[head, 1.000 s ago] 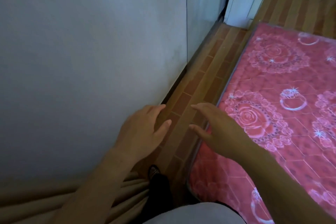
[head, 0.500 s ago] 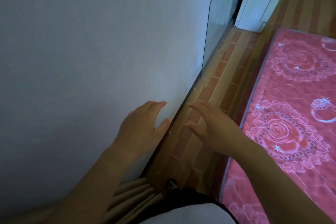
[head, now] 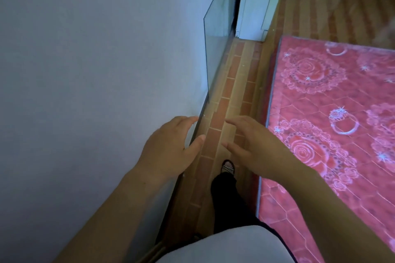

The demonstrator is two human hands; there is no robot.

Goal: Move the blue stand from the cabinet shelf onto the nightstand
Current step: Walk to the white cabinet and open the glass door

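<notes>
No blue stand, cabinet shelf or nightstand shows in this view. My left hand [head: 171,147] hovers in front of me next to the pale wall, fingers apart and empty. My right hand [head: 256,145] floats beside it over the brick-patterned floor, fingers spread, holding nothing. Both forearms reach in from the bottom of the frame.
A pale wall [head: 96,70] fills the left. A glass pane [head: 215,49] leans against it ahead. A narrow brick-patterned floor strip [head: 237,83] runs between the wall and a red floral mattress [head: 331,124] on the right. A white door frame [head: 256,6] stands ahead. My foot [head: 228,167] is on the floor.
I have moved forward along the wall; the glass pane and door frame are nearer. The beige curtain at bottom left has left the view. Both hands stay open and empty.
</notes>
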